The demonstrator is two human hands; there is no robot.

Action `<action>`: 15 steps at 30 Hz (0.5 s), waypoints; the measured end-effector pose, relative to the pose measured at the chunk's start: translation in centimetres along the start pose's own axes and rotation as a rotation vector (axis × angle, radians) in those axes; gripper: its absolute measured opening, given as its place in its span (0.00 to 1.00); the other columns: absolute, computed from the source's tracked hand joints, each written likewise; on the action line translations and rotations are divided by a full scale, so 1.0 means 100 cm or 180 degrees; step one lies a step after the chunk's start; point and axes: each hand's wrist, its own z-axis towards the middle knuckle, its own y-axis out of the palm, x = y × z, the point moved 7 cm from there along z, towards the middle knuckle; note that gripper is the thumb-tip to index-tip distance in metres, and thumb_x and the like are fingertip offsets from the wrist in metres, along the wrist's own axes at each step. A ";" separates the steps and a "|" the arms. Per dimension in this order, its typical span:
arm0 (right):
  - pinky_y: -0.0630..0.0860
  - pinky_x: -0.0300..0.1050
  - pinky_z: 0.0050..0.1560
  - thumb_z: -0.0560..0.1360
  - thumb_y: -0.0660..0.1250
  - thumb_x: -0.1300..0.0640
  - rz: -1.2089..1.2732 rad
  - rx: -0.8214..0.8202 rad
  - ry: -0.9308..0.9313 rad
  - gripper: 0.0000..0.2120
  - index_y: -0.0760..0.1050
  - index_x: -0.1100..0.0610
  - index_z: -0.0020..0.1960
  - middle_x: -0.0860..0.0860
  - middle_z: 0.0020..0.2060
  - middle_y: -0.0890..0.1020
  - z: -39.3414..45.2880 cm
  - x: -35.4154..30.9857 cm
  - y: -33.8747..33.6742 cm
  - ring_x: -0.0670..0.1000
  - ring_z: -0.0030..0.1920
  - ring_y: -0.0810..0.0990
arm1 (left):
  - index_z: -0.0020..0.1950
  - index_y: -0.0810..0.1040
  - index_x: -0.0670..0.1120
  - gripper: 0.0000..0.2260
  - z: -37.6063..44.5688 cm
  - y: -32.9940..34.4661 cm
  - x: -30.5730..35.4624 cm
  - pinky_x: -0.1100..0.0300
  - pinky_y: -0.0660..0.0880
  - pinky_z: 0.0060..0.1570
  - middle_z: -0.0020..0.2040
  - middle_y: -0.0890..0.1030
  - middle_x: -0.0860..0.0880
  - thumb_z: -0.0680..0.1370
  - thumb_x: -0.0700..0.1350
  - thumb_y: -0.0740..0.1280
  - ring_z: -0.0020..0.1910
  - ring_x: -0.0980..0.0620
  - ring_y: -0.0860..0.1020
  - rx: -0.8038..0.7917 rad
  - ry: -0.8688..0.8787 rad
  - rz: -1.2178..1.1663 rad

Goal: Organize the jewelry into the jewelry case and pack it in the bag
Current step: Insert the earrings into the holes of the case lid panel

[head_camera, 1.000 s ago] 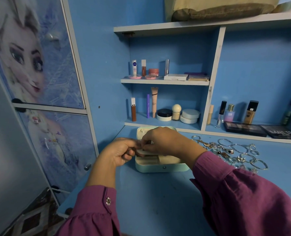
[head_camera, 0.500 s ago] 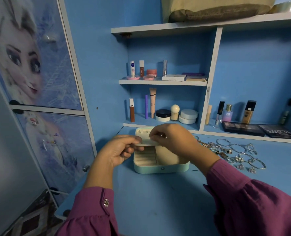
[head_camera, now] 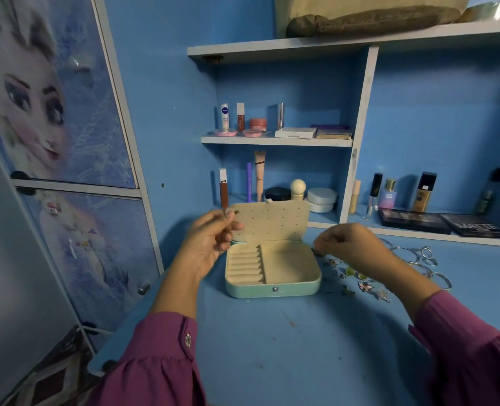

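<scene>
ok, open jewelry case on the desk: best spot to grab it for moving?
Probably the jewelry case base, pinched across its two short ends from above. The lid stands open at the back and looks hinged, so it makes a poor grip, and the tray is open-topped, so keep it level.

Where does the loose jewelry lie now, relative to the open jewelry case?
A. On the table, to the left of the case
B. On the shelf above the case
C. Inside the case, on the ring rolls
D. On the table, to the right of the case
D: the loose jewelry is spread on the blue table right of the open jewelry case, whose compartments look empty.
</scene>
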 end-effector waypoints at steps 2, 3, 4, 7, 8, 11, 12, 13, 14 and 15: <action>0.79 0.50 0.43 0.72 0.72 0.53 -0.0183 -0.0239 0.0055 0.04 0.83 0.51 0.40 0.48 0.37 0.84 -0.001 0.002 0.012 0.53 0.38 0.80 | 0.48 0.79 0.45 0.02 0.004 -0.002 0.001 0.67 0.62 0.23 0.33 0.77 0.48 0.77 0.40 0.68 0.25 0.58 0.67 0.0244 0.0265 0.0386; 0.79 0.50 0.44 0.72 0.73 0.52 -0.0246 -0.0284 0.0089 0.03 0.83 0.50 0.39 0.47 0.36 0.84 -0.001 0.002 0.015 0.54 0.40 0.82 | 0.47 0.80 0.46 0.02 0.005 -0.004 0.003 0.67 0.63 0.23 0.33 0.75 0.51 0.76 0.41 0.69 0.26 0.59 0.69 0.0386 0.0400 0.0563; 0.79 0.49 0.44 0.71 0.73 0.52 -0.0279 -0.0287 0.0113 0.03 0.83 0.49 0.39 0.46 0.36 0.84 0.000 0.001 0.016 0.55 0.41 0.82 | 0.46 0.80 0.46 0.01 0.006 -0.004 0.005 0.68 0.65 0.25 0.34 0.75 0.52 0.76 0.41 0.70 0.27 0.60 0.71 0.0491 0.0531 0.0664; 0.76 0.39 0.39 0.70 0.75 0.54 -0.0349 -0.0230 0.0136 0.02 0.83 0.50 0.41 0.45 0.38 0.83 0.002 0.000 0.014 0.48 0.41 0.80 | 0.46 0.80 0.44 0.02 0.010 0.000 0.008 0.72 0.69 0.29 0.37 0.77 0.50 0.75 0.39 0.70 0.29 0.65 0.74 0.0534 0.0819 0.0666; 0.73 0.35 0.36 0.69 0.75 0.55 -0.0353 -0.0228 0.0149 0.03 0.83 0.51 0.43 0.46 0.39 0.83 0.002 0.000 0.014 0.45 0.39 0.79 | 0.47 0.80 0.43 0.02 0.010 0.002 0.009 0.73 0.69 0.30 0.37 0.76 0.50 0.75 0.38 0.70 0.29 0.65 0.74 0.0503 0.0872 0.0672; 0.67 0.29 0.29 0.69 0.76 0.55 -0.0304 -0.0218 0.0220 0.05 0.83 0.53 0.44 0.46 0.37 0.82 0.003 0.001 0.013 0.40 0.35 0.75 | 0.48 0.79 0.44 0.02 0.013 0.007 0.008 0.71 0.72 0.32 0.40 0.76 0.46 0.75 0.38 0.70 0.33 0.61 0.76 0.0432 0.0941 0.0627; 0.66 0.29 0.29 0.69 0.76 0.55 -0.0280 -0.0215 0.0249 0.05 0.83 0.53 0.44 0.46 0.37 0.82 0.003 0.002 0.013 0.41 0.35 0.75 | 0.47 0.79 0.44 0.02 0.014 0.008 0.008 0.71 0.72 0.32 0.41 0.77 0.46 0.76 0.38 0.69 0.33 0.61 0.76 0.0430 0.0942 0.0577; 0.67 0.30 0.30 0.68 0.76 0.55 -0.0259 -0.0213 0.0267 0.06 0.83 0.53 0.45 0.46 0.38 0.82 0.003 0.003 0.013 0.41 0.36 0.76 | 0.47 0.78 0.44 0.02 0.016 0.009 0.007 0.71 0.72 0.31 0.41 0.77 0.47 0.76 0.38 0.69 0.32 0.62 0.77 0.0434 0.0944 0.0519; 0.68 0.31 0.31 0.68 0.77 0.55 -0.0238 -0.0217 0.0274 0.06 0.84 0.53 0.45 0.47 0.38 0.83 0.004 0.004 0.013 0.42 0.36 0.76 | 0.47 0.78 0.43 0.02 0.016 0.010 0.007 0.72 0.71 0.30 0.40 0.77 0.47 0.76 0.37 0.69 0.31 0.64 0.77 0.0442 0.0942 0.0463; 0.68 0.31 0.32 0.68 0.77 0.55 -0.0216 -0.0224 0.0280 0.07 0.84 0.53 0.45 0.47 0.39 0.83 0.005 0.004 0.013 0.42 0.37 0.77 | 0.48 0.77 0.43 0.02 0.017 0.010 0.007 0.72 0.71 0.30 0.40 0.78 0.48 0.76 0.37 0.68 0.31 0.65 0.77 0.0451 0.0936 0.0419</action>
